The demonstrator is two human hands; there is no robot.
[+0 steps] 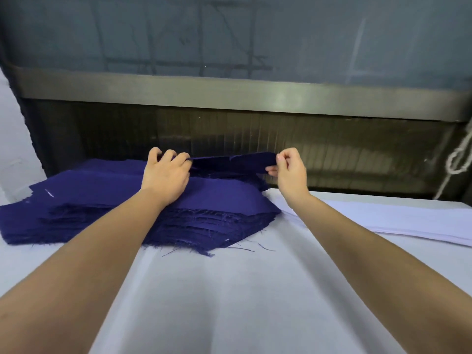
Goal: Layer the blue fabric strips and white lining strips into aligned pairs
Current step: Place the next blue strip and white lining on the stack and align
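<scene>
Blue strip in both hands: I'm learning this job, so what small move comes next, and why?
Probably carry the blue strip right onto the white lining strips. Left hand and right hand pinch its ends above the blue stack; the lining lies uncovered beside it.

- Blue strip: woven cloth, matt, limp.
- Blue fabric stack: same matt cloth. Top face smooth; cut edges rough and frayed, with loose threads lying on the cover.
- Table cover: white, matt, smooth, with soft creases. Paper or fine cloth, cannot tell which.
- White lining strips: thin, matt, smooth sheets.
- Rail: brushed metal with a dull sheen and a few scuffs.
- Panel under the rail: dark, ribbed, faintly glossy.
- Rope: white twisted cord, rough.
</scene>
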